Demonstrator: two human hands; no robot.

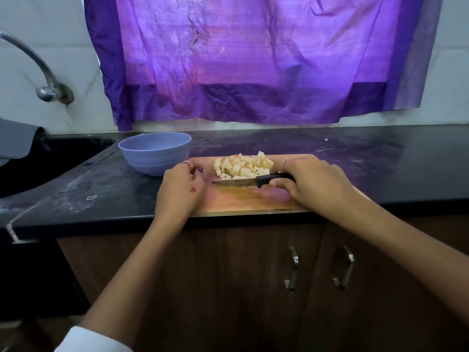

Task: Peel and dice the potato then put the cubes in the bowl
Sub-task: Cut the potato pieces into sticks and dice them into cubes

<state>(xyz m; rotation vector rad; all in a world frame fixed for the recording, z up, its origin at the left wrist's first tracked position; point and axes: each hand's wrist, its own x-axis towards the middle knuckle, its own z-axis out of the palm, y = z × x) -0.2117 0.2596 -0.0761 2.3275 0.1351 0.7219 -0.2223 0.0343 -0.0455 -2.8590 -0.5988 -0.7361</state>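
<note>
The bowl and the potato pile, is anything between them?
In the head view, only bare cutting board and the left hand fingertips lie between bowl and potato cubes.

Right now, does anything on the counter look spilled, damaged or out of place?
Nothing stands out. The potato cubes sit heaped on the cutting board, none scattered on the counter. The bowl stands upright beside the board.

One head-worn view looks forward and down, close over the counter (355, 158), facing the wall.

bowl (154, 153) lavender-blue | potato cubes (243, 165) pale yellow | knife handle (272, 179) black | curtain (253, 57) purple
</note>
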